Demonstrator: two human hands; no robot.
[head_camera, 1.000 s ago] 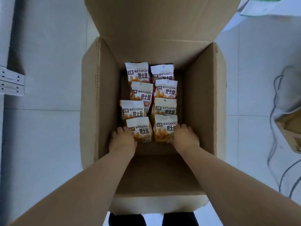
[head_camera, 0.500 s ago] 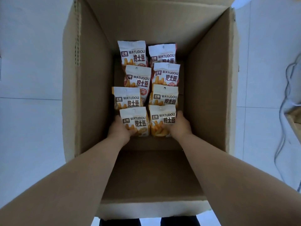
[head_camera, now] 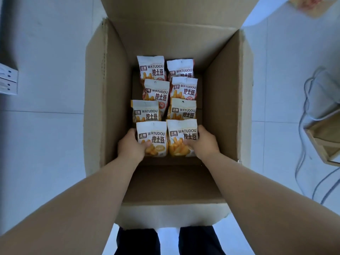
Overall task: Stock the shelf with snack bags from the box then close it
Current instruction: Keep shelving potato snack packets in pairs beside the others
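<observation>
An open cardboard box stands on the floor below me, its flaps spread. Inside lie several white and orange WATUDOU snack bags in two rows. My left hand grips the nearest left bag by its lower left side, thumb on the front. My right hand grips the nearest right bag by its lower right side. Both bags are lifted a little above the bare box bottom near me. The further bags lie overlapping behind them.
Pale tiled floor surrounds the box. A white shelf edge with labels shows at the far left. At the right stand a wooden frame and loose grey cables. My dark trouser legs are below the box's near flap.
Both hands went from reaching at the bottom of the two nearest bags to gripping them, and the bags have come up slightly. The camera view shifted over the box.
</observation>
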